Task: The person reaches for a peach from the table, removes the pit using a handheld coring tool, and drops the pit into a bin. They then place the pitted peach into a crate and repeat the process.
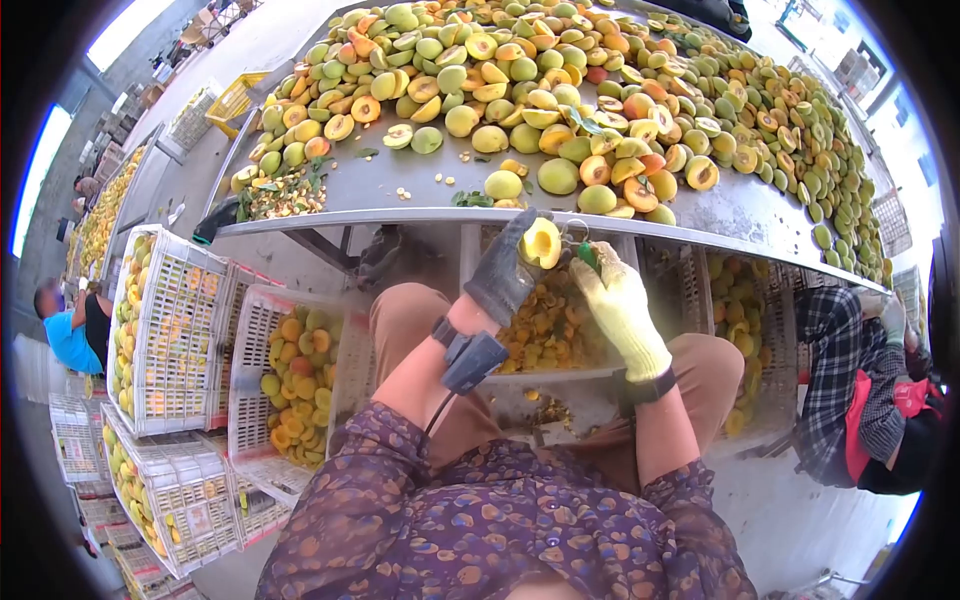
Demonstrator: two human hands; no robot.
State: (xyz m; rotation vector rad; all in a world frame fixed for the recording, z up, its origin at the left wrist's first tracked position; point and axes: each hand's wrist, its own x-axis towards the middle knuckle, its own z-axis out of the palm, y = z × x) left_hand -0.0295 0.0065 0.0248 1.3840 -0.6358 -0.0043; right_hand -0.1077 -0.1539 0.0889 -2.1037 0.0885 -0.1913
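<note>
My left hand (pixel 497 272), in a dark grey glove, is closed around a peach half (pixel 542 243) with its yellow cut face and central hollow showing. To its right, my right hand (pixel 622 305), in a pale yellow glove, grips a pitting tool (pixel 587 256) by its green handle. The tool's thin wire loop stands close beside the fruit. Both hands are just in front of the metal table's edge (pixel 400 214), above a crate (pixel 560 376) of yellow fruit pieces between my knees.
Heaped peach halves (pixel 520 70) cover much of the table, with a pile of pits and scraps (pixel 285 197) at its left corner. Fruit-filled crates (pixel 180 340) stand to my left. A person in plaid (pixel 835 350) sits at right; another in blue (pixel 68 335) sits far left.
</note>
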